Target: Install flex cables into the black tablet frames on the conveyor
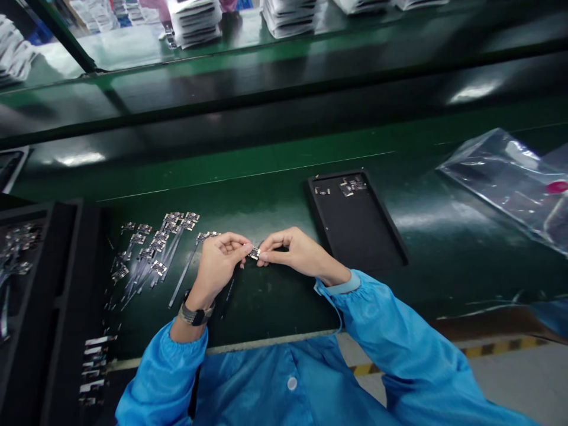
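Note:
A small circuit board (pixel 254 253) is pinched between my two hands above the green bench. My left hand (pixel 223 258) grips its left end with thumb and fingertips. On its right end, the thumb and fingers of my right hand (pixel 288 251) are closed. Just left of my left hand lie several similar boards (pixel 158 241) with grey ribbon cables (pixel 172 255) attached, in a loose heap. One cable (pixel 183 277) runs down beside my left wrist. Right of my right hand sits a black tray (pixel 355 222) with a few small boards (pixel 350 186) at its far end.
A black divided bin (pixel 62 254) with more boards stands at the left. On the right lies a clear plastic bag (pixel 501 177). A raised shelf (pixel 239 77) spans the back, bearing stacks of white packets (pixel 195 21). The bench's front edge (pixel 275 342) is close to my body.

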Demonstrator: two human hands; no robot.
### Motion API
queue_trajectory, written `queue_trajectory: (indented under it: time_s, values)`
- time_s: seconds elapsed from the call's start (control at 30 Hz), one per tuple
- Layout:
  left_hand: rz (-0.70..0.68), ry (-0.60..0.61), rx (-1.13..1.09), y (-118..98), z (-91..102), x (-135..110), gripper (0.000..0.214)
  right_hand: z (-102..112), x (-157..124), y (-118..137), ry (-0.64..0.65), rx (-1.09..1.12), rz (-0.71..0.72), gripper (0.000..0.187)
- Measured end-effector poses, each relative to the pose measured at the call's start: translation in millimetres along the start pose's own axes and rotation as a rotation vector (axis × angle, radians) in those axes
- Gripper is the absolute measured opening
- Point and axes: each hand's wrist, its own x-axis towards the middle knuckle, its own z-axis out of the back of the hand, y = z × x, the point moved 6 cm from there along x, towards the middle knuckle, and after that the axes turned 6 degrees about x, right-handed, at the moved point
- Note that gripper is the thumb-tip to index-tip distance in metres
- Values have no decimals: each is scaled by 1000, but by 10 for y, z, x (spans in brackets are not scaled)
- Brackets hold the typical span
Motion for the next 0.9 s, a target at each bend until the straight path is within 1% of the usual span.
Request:
queue_trajectory:
  time_s: [0.27, 0.33, 0.4, 0.47, 0.53, 0.67, 0.73, 0.8, 0.87, 0.9]
  values:
    - [-14, -9, 18, -27, -33, -28, 13, 10, 5, -41, 9, 28, -24, 30]
    - [-16, 6, 40, -46, -6, -27, 14, 4, 8, -25, 21, 8, -32, 30]
    - [-30, -5, 79, -66, 83, -13, 14, 8, 9, 16, 15, -43, -13, 31]
    - [-56, -82, 159, -78, 248, 13, 14, 33, 6, 73, -27, -118, 35, 33]
    - [-92, -183, 299, -83, 435, 44, 12, 77, -2, 111, -95, -194, 72, 31]
    - [-235, -336, 661, -131, 698, 84, 11, 149, -12, 101, -191, -277, 80, 30]
    - [-292, -434, 775, -168, 829, 71, 15, 168, -13, 103, -212, -299, 95, 31]
    - [-276, -561, 840, -182, 1011, 36, 16, 196, -20, 123, -245, -311, 113, 32]
    - [-202, -685, 889, -168, 1209, -10, 13, 239, -36, 155, -296, -295, 131, 33]
    - [-163, -725, 913, -153, 1288, -28, 13, 265, -48, 172, -324, -278, 142, 34]
